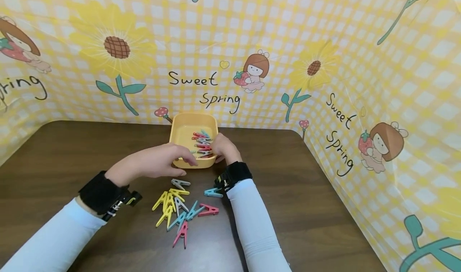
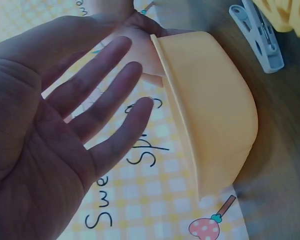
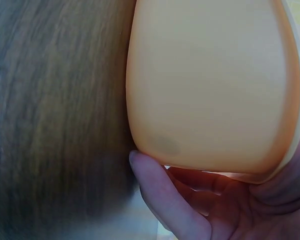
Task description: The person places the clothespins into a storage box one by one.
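Note:
A yellow plastic box (image 1: pixel 183 135) stands near the back of the table with several red, blue and white clothespins (image 1: pixel 203 144) gathered at its right side. My right hand (image 1: pixel 225 148) holds the box at its right wall. In the right wrist view one digit of that hand (image 3: pixel 170 200) lies along the lower edge of the yellow wall. My left hand (image 1: pixel 158 160) hovers at the near left corner of the box, fingers spread and loosely bent. No object shows in its palm (image 2: pixel 50 125) in the left wrist view.
Several loose clothespins lie on the table in front of the box: yellow ones (image 1: pixel 166 215), a grey one (image 1: pixel 180 183), blue ones (image 1: pixel 194 210) and red ones (image 1: pixel 209 210). Another blue clothespin (image 1: pixel 213 192) is close by my right wrist. A checked yellow cloth (image 1: pixel 201 35) hangs behind the table.

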A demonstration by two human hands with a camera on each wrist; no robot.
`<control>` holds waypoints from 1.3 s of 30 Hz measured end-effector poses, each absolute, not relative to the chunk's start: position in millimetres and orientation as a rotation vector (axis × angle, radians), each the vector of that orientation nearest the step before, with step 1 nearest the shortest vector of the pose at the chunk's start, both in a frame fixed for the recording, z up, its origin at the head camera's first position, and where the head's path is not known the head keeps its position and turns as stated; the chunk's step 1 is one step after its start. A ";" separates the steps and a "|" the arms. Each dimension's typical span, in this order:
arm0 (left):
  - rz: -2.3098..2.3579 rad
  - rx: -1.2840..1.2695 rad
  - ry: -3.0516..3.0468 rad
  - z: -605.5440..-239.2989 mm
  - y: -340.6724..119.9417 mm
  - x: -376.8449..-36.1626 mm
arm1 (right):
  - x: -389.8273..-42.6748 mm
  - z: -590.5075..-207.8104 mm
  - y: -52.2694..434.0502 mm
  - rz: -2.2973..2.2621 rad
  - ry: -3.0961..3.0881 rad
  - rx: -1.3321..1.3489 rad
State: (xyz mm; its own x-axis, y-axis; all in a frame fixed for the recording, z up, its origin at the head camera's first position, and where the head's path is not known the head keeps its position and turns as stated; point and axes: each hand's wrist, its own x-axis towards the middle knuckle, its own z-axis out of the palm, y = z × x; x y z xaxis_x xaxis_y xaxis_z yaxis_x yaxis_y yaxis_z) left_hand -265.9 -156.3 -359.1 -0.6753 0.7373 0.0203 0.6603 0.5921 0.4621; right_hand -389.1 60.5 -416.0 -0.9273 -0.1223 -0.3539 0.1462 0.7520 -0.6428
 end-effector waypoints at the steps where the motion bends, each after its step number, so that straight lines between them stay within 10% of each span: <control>1: 0.650 1.173 2.644 -357.9 -156.7 -262.8 | -389.6 -415.4 60.8 -0.988 2.577 0.020; 15: 0.542 1.116 2.587 -386.1 -156.6 -265.3 | -437.7 -451.7 59.4 -0.956 2.548 0.100; 39: 0.434 1.011 2.604 -411.5 -138.9 -265.3 | -388.4 -412.4 62.1 -0.954 2.569 0.016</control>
State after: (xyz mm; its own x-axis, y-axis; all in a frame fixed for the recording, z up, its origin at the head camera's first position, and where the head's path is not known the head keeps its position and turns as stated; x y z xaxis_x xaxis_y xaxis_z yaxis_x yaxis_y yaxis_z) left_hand -265.3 -138.9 -411.5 -0.7015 0.6902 -0.1777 0.5952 0.7045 0.3866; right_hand -388.4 62.1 -412.4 -0.9205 -0.1257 -0.3701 0.1464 0.7670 -0.6247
